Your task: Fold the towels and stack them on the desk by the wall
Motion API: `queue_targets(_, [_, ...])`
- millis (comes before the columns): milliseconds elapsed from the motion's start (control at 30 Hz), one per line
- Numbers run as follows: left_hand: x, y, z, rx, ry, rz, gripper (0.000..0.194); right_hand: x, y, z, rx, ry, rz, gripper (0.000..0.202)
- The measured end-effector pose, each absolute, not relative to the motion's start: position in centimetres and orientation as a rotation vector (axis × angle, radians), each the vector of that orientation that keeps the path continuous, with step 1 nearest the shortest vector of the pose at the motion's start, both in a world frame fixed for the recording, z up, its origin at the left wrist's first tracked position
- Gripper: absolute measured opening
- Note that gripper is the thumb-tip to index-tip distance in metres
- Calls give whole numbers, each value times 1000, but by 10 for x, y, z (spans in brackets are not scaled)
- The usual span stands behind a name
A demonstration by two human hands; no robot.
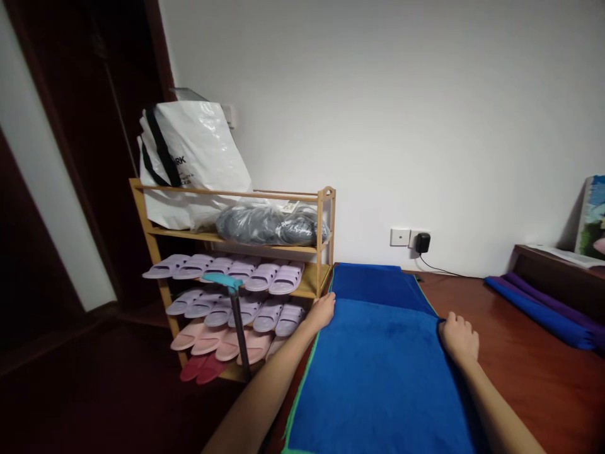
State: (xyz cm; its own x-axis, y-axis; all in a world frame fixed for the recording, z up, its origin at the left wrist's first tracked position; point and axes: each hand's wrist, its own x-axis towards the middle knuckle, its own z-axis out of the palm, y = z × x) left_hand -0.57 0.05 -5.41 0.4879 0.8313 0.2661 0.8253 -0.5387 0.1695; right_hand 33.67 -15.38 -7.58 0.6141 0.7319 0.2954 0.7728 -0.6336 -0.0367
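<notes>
A long rectangular blue cloth of soft, plush-looking fabric with green edging (378, 378) is spread on the reddish-brown wooden worktop (513, 359), and its near end is cut off by the bottom of the view. Its long axis is directed away from the body, toward the wall, so that the cloth is placed between the two arms, to the right of the left hand (324, 310) and to the left of the right hand (459, 337).

The right hand is set a little nearer to the body; its fingers are curled, and the right border of the cloth seems to be pinched by it. The left hand is set slightly farther forward, and the left border appears to be gripped by its closed fingers. Between both hands a crosswise line is seen, beyond which a darker blue part is laid; whether this is a fold or a second layer cannot be told.

Farther to the right, blue and purple folded cloths (543, 309) are kept well apart from the right hand. Beyond the left hand, a light wooden shoe rack (320, 233) is stood, and a black plug adapter (422, 243) is fixed at the white wall (425, 126).
</notes>
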Motion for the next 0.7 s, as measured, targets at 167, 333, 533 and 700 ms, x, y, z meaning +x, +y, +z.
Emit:
queue_targets(167, [-8,-15,-51,2695,1476,502,30,332,-170,-76,-2669,-1268,-434,34])
queue_targets(333, [-11,-37,-47,2703,1475,493,30,327,-194,-75,-2668,-1268,-486,32])
queue_targets(533, [-18,-72,-44,2704,1440,463,21,319,-236,-75,-2681,-1329,-514,32])
queue_targets(700, [-27,-109,-44,2697,1413,467,25,313,-280,-75,-2687,-1424,-555,28])
